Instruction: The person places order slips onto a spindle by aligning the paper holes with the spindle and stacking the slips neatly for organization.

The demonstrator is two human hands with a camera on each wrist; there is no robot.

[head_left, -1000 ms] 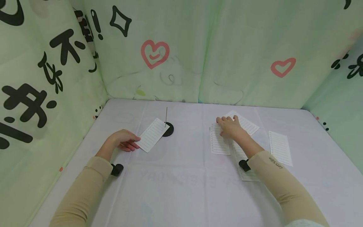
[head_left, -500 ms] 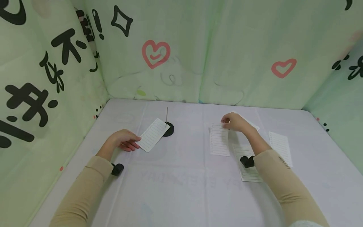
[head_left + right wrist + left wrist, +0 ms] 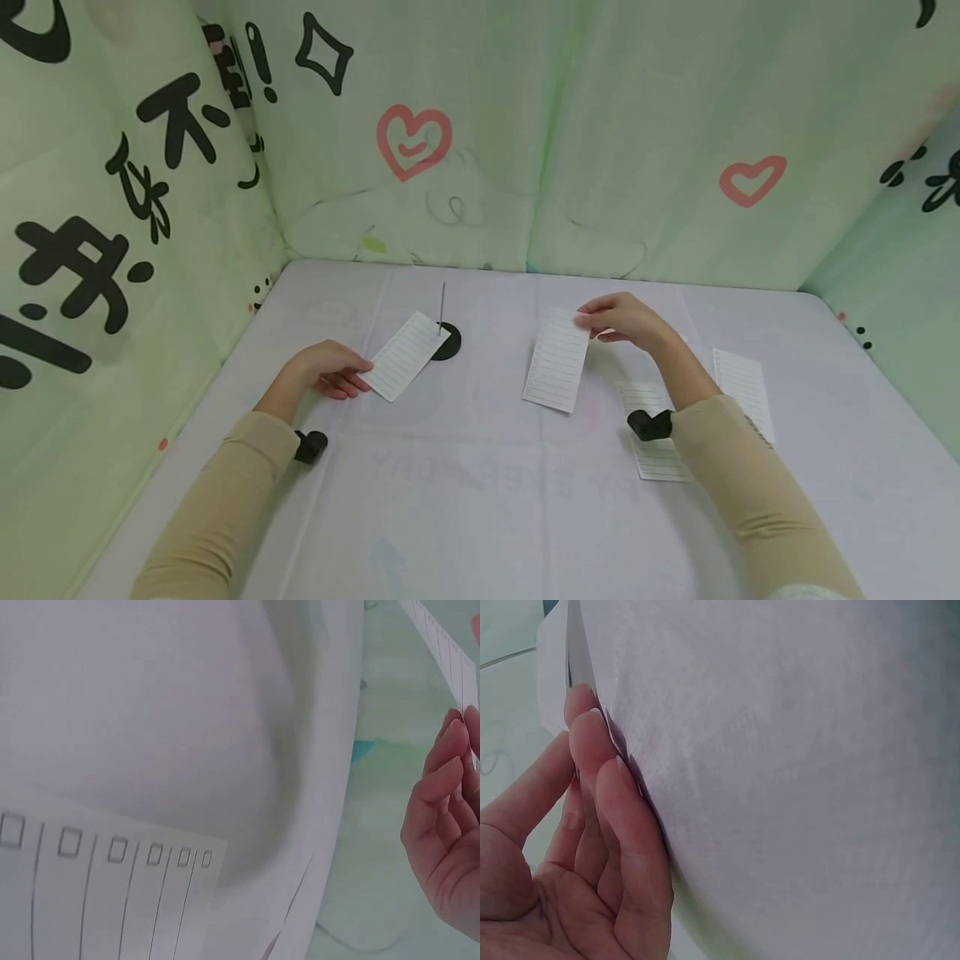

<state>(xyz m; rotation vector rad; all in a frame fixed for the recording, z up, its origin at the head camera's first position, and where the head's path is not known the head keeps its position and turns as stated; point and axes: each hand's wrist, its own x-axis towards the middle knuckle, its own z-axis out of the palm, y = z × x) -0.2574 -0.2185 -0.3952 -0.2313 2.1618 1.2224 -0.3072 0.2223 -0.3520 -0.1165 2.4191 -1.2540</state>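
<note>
In the head view my left hand (image 3: 333, 370) pinches the near-left corner of a white lined card (image 3: 405, 357). The far corner of that card overlaps a black round base with a thin upright spike (image 3: 442, 304), and the spike shows in front of the corner. In the left wrist view the card (image 3: 553, 667) stands beyond my fingertips. My right hand (image 3: 626, 321) pinches the upper right corner of another lined card (image 3: 557, 360), which hangs tilted over the table. In the right wrist view this card (image 3: 442, 649) rises from between my thumb and fingers.
Below my right wrist lies a lined card (image 3: 656, 454), partly covered by the black wrist camera (image 3: 649, 425). Another lined card (image 3: 738, 387) lies right of my forearm. The white table (image 3: 465, 500) is enclosed by pale green printed curtains (image 3: 637, 125).
My right hand has closed on a card's corner and shifted it left, now tilted. The slanted card at the back no longer shows beside that hand. My left hand stays in place.
</note>
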